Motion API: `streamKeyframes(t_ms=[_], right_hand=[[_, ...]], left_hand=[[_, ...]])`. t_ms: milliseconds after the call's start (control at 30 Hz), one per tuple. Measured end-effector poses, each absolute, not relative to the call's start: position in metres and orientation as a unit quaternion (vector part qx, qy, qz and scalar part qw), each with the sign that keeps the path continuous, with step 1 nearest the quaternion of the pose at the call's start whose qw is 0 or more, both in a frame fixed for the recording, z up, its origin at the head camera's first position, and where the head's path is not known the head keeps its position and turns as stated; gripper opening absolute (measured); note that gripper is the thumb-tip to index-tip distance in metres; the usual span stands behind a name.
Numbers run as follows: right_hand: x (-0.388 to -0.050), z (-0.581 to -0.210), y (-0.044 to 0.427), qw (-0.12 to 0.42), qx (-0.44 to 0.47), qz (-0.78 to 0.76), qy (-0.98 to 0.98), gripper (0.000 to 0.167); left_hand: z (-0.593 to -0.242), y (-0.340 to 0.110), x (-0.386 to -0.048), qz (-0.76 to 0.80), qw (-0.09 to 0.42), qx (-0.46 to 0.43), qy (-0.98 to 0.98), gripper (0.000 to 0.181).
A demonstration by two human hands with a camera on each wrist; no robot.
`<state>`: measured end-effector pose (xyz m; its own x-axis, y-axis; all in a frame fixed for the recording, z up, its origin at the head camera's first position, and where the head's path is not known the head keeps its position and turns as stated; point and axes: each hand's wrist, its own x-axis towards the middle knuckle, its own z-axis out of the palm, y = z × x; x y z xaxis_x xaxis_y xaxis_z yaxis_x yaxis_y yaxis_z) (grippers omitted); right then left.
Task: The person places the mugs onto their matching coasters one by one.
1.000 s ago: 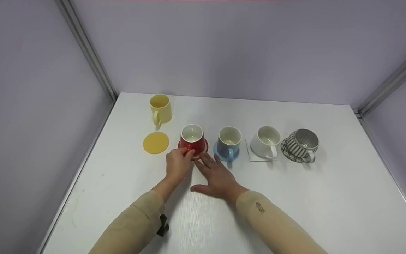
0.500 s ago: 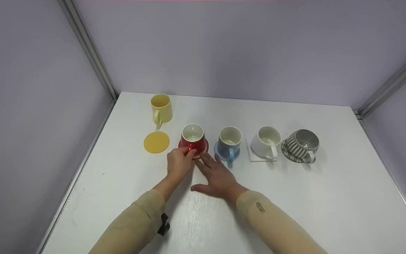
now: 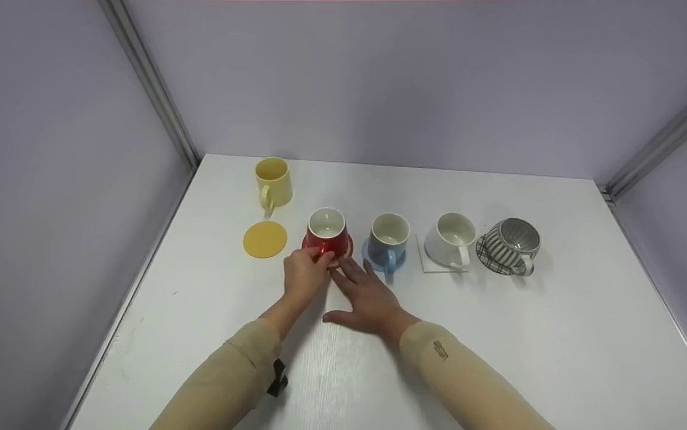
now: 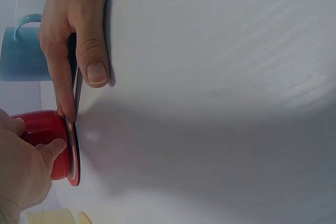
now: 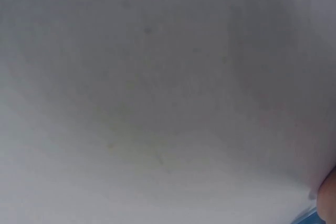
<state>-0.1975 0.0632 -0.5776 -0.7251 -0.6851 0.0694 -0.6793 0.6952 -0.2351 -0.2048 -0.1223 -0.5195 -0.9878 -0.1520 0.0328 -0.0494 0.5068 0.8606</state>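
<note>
A red mug with a white inside stands upright on a round red coaster. My left hand pinches the mug's handle, which its fingers mostly cover. In the left wrist view the thumb lies against the red mug. My right hand lies with straight, spread fingers, and its fingertips touch the near edge of the red coaster. Just to the right stands a light blue mug on a blue coaster. Only a fingertip shows in the right wrist view.
A yellow mug stands behind a yellow coaster on the left. Right of the blue mug are a white mug on a square white coaster and a striped mug on a checked coaster. Walls enclose the white table.
</note>
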Motion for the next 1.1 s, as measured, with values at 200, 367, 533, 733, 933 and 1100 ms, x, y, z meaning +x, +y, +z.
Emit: streamKeyframes(t_ms=[200,367,533,733,933,1100], right_hand=[[-0.197,-0.574,0.061,0.011,-0.373,-0.124,0.919,0.1],[-0.197,-0.571,0.06,0.012,-0.374,-0.134,0.917,0.1],[-0.196,-0.572,0.06,0.027,-0.366,-0.134,0.921,0.101],[-0.195,-0.577,0.063,0.044,-0.358,-0.122,0.925,0.103],[-0.195,-0.575,0.063,0.046,-0.359,-0.119,0.924,0.102],[-0.194,-0.568,0.06,0.061,-0.358,-0.117,0.924,0.101]], left_hand=[[-0.515,-0.126,-0.205,-0.48,0.062,0.051,-0.874,0.019],[-0.509,-0.133,-0.205,-0.494,0.04,0.059,-0.867,0.022],[-0.502,-0.145,-0.205,-0.505,0.055,0.079,-0.858,0.029],[-0.492,-0.165,-0.208,-0.494,0.106,0.11,-0.856,0.035],[-0.482,-0.189,-0.216,-0.493,0.171,0.138,-0.842,0.036],[-0.473,-0.208,-0.22,-0.501,0.171,0.159,-0.833,0.045]])
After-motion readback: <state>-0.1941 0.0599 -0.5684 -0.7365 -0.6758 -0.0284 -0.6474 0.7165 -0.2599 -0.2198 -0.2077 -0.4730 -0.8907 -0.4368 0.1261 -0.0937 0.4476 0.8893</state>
